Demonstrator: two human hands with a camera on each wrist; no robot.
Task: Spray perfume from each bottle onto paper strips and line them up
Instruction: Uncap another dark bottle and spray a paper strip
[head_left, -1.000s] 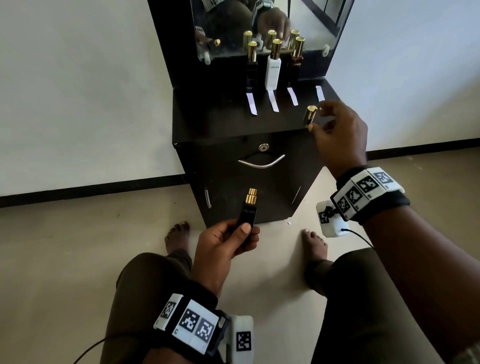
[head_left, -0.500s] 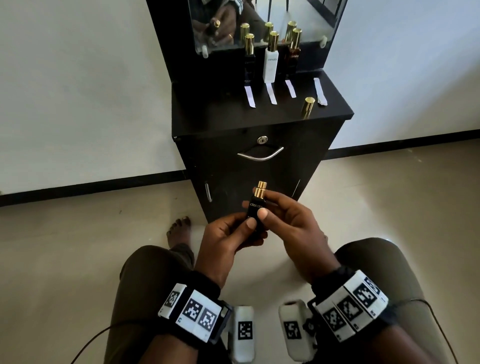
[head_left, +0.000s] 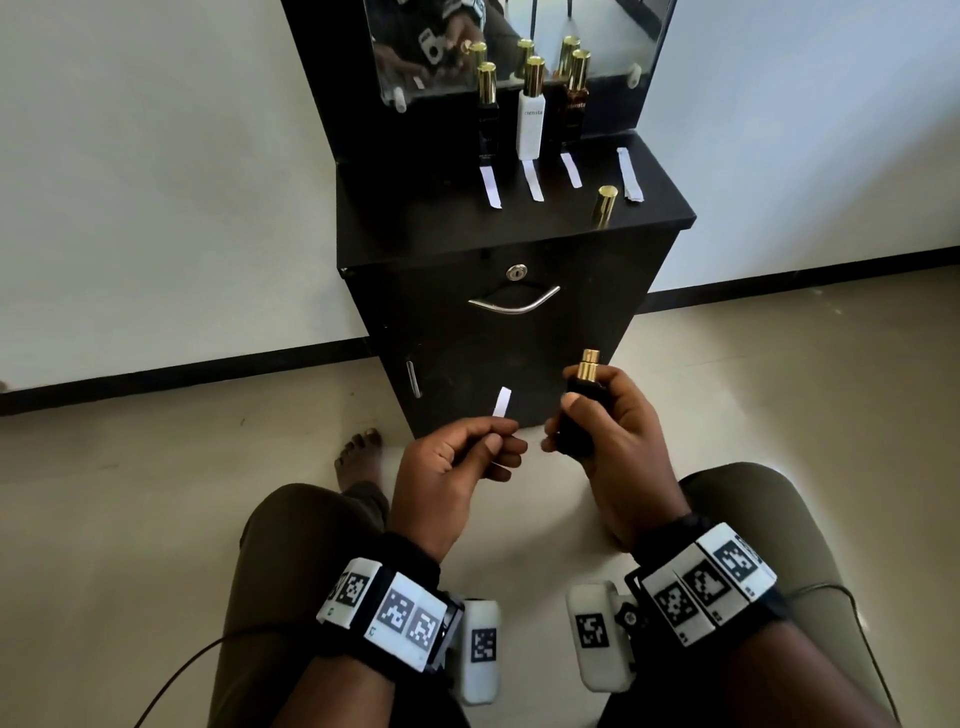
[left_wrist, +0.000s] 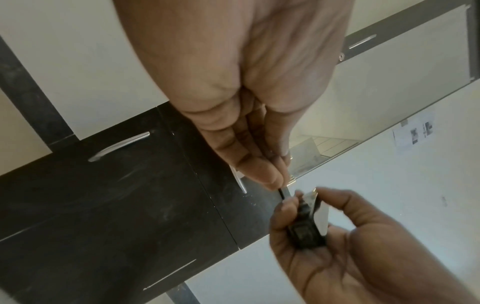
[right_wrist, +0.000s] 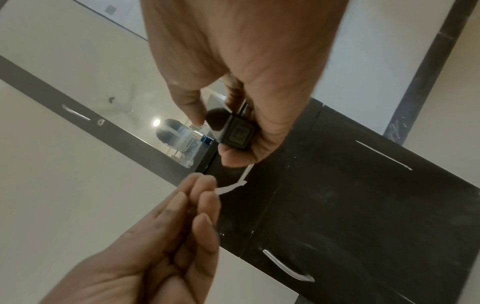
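Observation:
My right hand (head_left: 589, 402) grips a black perfume bottle (head_left: 575, 436) upright, its bare gold sprayer (head_left: 588, 366) on top. Just left of it, my left hand (head_left: 501, 435) pinches a white paper strip (head_left: 502, 402) that points up. The right wrist view shows the bottle's base (right_wrist: 235, 133) and the curved strip (right_wrist: 231, 188). In the left wrist view the bottle (left_wrist: 306, 232) sits in my right palm. On the black cabinet top (head_left: 415, 223) stand a black bottle (head_left: 487, 124), a white bottle (head_left: 531, 119) and a brown bottle (head_left: 574, 111), each with a strip (head_left: 533, 180) before it.
A loose gold cap (head_left: 604, 206) stands near the cabinet top's front right, beside a fourth strip (head_left: 630, 174). A mirror (head_left: 441, 47) backs the bottles. Below are a drawer handle (head_left: 514, 305), my knees and a bare foot (head_left: 358, 457) on the floor.
My right hand left the gold cap on the cabinet top, came down and took the black bottle from my left hand. My left hand now pinches a paper strip.

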